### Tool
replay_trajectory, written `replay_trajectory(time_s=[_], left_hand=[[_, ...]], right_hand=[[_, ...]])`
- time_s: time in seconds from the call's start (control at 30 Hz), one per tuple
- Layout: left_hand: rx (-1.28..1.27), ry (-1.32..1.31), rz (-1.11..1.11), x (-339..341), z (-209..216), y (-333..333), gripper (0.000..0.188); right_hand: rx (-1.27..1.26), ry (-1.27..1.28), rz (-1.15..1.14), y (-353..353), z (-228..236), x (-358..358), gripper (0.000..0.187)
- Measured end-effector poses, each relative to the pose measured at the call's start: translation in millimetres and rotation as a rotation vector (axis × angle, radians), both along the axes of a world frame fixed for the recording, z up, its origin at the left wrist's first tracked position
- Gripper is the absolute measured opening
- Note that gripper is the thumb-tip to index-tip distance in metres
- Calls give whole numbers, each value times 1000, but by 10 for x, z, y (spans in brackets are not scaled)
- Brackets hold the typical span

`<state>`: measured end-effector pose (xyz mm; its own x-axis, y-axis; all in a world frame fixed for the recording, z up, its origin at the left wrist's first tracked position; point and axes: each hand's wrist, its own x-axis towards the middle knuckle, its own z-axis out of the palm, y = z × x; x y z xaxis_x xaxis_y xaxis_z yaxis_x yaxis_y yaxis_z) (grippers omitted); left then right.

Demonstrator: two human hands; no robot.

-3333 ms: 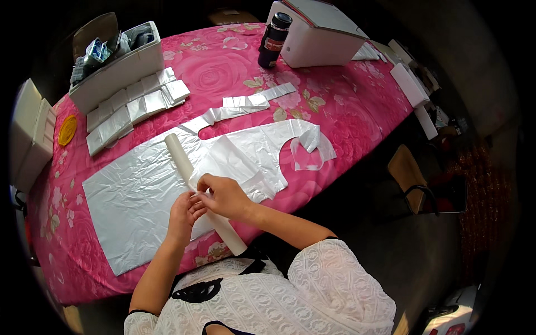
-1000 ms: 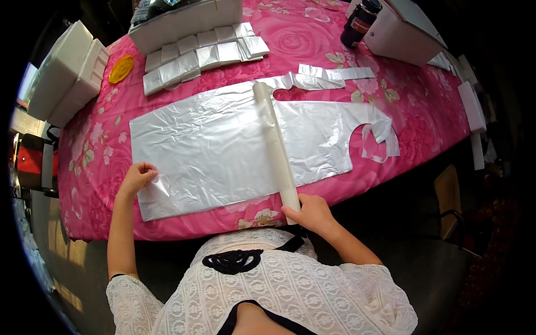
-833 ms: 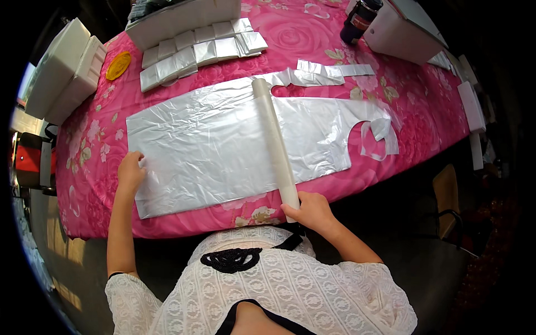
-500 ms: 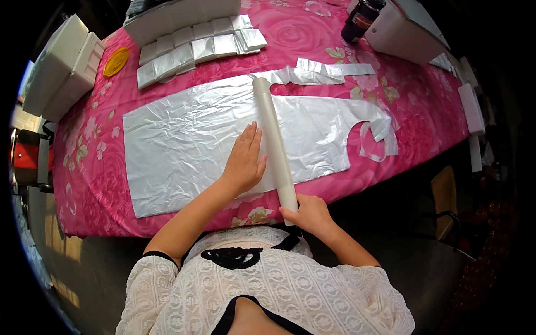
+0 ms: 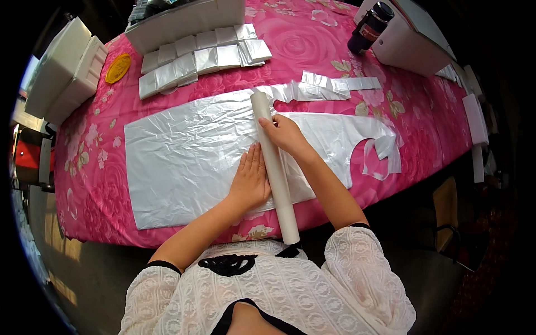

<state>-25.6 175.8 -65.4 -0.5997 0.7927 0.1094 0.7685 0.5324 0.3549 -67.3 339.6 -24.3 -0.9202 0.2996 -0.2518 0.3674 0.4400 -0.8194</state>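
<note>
On the pink floral table [image 5: 391, 100], left hand [image 5: 249, 181] lies flat and open on the silvery plastic sheet [image 5: 184, 156] beside the white roll [image 5: 273, 162], right hand [image 5: 285, 134] curled over it. Looks like mid-rolling; the next move needs both hands turning the roll evenly, I'd say.

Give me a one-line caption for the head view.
Both hands, left hand and right hand, rest on a white roll across the clear plastic sheet.
</note>
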Motion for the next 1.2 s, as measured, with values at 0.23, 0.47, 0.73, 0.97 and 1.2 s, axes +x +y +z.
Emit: replay_trajectory(time_s=[0.23,0.47,0.73,0.97,1.2], left_hand=[[3,-53,13,7,14,14,68],[-22,-15,24,16,59,14,66],[19,-77,23,24,46,12,69],[58,-20,31,9,2,-44,67],[73,47,42,12,-211,109,69]], right_hand=[[-1150,256,-385,385,-324,-707,28],[-1311,686,-707,2337,-135,-616,45],[-1024,864,-596,2743,677,-470,33],[-781,669,170,-640,684,-657,39],[-224,308,667,-3032,-31,-530,45]])
